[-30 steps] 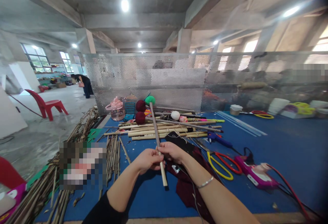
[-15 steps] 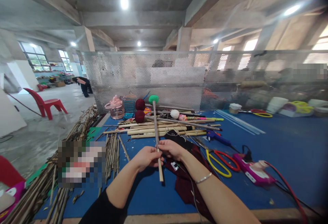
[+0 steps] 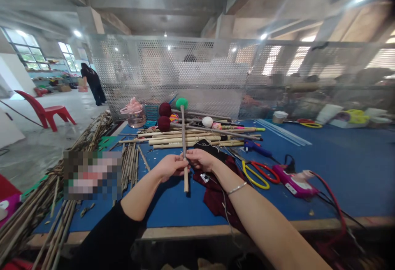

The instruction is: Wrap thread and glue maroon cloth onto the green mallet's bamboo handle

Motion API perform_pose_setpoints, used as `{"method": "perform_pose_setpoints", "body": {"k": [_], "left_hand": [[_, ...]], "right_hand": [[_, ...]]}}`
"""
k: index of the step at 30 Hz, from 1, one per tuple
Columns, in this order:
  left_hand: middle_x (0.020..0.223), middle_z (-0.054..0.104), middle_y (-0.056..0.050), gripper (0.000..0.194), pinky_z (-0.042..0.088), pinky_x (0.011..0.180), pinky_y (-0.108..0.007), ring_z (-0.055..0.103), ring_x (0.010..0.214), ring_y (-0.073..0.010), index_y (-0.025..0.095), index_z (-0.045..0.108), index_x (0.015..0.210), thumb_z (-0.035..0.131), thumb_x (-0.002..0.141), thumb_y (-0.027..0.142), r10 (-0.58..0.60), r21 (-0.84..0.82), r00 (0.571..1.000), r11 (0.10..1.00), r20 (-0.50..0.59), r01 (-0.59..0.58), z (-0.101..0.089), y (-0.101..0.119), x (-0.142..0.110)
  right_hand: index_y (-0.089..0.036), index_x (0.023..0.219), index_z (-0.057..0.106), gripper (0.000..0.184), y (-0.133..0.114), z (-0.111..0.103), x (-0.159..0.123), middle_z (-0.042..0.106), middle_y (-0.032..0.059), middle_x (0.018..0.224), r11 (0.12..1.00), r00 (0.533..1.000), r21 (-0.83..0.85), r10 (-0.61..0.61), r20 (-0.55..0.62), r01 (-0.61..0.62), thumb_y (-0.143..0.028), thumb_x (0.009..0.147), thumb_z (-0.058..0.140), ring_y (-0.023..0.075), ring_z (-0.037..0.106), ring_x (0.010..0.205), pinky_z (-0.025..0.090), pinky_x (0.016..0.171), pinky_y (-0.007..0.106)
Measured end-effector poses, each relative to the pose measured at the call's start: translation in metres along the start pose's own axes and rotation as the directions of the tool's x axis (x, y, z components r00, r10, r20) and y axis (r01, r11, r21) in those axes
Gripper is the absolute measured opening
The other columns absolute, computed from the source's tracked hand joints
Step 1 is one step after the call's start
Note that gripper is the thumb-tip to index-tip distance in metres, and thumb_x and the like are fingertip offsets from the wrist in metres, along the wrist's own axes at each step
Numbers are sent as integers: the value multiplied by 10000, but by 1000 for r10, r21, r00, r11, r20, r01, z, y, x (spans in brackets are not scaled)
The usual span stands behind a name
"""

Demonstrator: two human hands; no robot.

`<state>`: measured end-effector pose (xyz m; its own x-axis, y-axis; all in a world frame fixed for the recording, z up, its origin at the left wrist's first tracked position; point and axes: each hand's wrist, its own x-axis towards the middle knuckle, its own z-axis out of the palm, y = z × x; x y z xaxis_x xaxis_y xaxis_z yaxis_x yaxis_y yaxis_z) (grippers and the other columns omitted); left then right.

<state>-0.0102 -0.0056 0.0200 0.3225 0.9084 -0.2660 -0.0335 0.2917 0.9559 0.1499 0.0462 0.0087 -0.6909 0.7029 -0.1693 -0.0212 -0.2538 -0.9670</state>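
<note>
The slender, green-headed grey-and-tan stick (image 3: pixel 183 134) had swung straighter, pointing away; left hand (image 3: pixel 169 166) and, slightly farther up, right hand (image 3: pixel 201 159) pinched its lower part.

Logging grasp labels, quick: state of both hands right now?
Left hand: closed, holding the stick.
Right hand: closed, pinching the same stick.

We look from one head-worn camera, close by the blue table (image 3: pixel 345 159), above its near side, facing forward and down across it.
</note>
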Motion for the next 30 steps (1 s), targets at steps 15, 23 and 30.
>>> {"method": "perform_pose_setpoints", "body": {"k": [15,23,30], "left_hand": [[711,637,-50,303,470,589,-197,610,634,-103,108,578,738,750,596,314,-10,-72,1000,997,15,11,11,-4,-3],[802,665,-83,283,478,588,-209,632,677,-124,124,577,859,687,681,314,-20,-148,991,988,136,40,10,0,-8],[524,571,-6,388,406,479,-172,512,441,-53,117,510,618,749,543,413,7,91,999,996,53,-12,9,-4,-6]], "right_hand": [[-137,874,548,295,-5,-1,-7,279,-127,417,999,1000,34,3,12,-3,-338,688,657,7,131,335,61,335,152],[-118,770,548,275,-7,-5,-9,464,-72,491,999,999,-12,-50,10,50,-336,660,675,-1,221,315,84,313,165],[-158,670,470,320,-5,2,-5,281,-130,364,998,995,-53,-46,-85,42,-371,621,704,8,145,298,56,315,173]]}}
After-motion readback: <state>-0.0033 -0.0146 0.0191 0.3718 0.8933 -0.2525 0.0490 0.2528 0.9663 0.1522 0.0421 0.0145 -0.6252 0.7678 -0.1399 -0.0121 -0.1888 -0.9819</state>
